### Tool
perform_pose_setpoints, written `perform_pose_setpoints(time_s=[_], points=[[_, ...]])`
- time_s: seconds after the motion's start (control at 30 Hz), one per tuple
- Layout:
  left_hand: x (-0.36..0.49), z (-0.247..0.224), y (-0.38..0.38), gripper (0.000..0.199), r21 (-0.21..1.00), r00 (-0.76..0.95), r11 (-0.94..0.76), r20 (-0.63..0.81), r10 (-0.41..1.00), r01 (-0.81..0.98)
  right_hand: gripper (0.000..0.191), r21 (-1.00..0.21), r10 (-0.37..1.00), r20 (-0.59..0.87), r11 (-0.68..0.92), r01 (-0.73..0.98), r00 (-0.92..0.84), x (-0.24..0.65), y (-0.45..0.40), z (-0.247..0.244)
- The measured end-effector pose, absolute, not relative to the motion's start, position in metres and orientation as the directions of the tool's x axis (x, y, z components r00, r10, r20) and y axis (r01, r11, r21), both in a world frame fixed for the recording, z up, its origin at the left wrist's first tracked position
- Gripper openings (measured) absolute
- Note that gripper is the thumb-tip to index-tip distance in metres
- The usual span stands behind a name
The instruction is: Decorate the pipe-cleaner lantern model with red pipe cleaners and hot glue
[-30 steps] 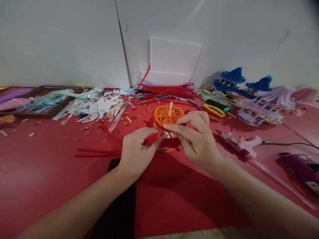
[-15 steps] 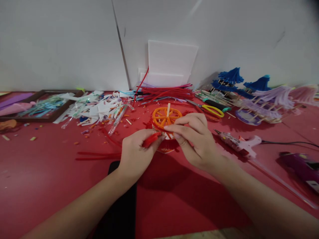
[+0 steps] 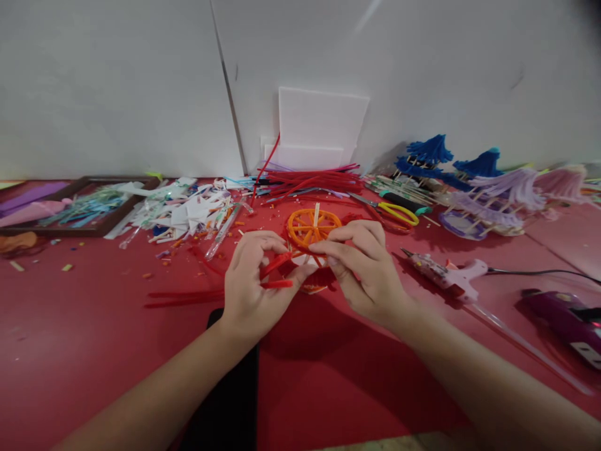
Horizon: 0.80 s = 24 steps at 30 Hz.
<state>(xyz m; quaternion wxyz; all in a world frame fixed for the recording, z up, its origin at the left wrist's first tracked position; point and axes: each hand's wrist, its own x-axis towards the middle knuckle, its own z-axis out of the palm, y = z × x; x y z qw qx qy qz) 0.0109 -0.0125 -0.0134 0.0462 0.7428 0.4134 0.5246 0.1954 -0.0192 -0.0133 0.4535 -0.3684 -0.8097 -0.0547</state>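
Observation:
An orange spoked wheel made of fuzzy stems stands in the middle, with a pale stick rising through its hub. Below it shows a white and red base, partly covered by my fingers. My left hand is closed around red pipe cleaners, their bent ends sticking out by the thumb. At the wheel's near right edge, the thumb and fingertips of my right hand pinch along a red pipe cleaner at the rim. Whether both hands hold the same strand is hard to see.
A hot glue gun lies at right, beside a purple device. Yellow-handled scissors and a red pipe cleaner bundle lie behind. Scraps fill the left; blue and lilac roofed models stand at right. A black flat object lies in front.
My left hand has turned and its fingers have lifted, so the red pipe cleaner ends now spread apart. My right hand stays at the wheel's rim. The view has tilted slightly up.

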Motion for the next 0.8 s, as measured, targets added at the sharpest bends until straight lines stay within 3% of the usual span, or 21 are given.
perform_pose_setpoints(time_s=[0.13,0.3,0.43,0.67,0.8], points=[[0.003,-0.008,-0.004,0.025,0.357,0.233,-0.742,0.795,0.561,0.567,0.025,-0.235,0.529,0.783,0.739,0.632,-0.328,0.195,-0.019,-0.015],[0.001,-0.011,0.000,0.031,0.350,0.295,-0.727,0.745,0.599,0.591,0.027,-0.245,0.532,0.787,0.733,0.634,-0.311,0.195,-0.018,-0.016],[0.007,-0.014,-0.002,0.027,0.399,0.194,-0.675,0.756,0.625,0.621,0.026,-0.272,0.544,0.784,0.734,0.622,-0.300,0.194,-0.018,-0.017],[0.012,-0.017,-0.005,0.006,0.514,0.216,-0.680,0.691,0.689,0.523,0.027,-0.330,0.568,0.784,0.723,0.607,-0.251,0.193,-0.017,-0.018],[0.013,-0.017,-0.006,0.004,0.561,0.228,-0.669,0.658,0.718,0.488,0.028,-0.327,0.560,0.792,0.726,0.605,-0.244,0.193,-0.017,-0.019]])
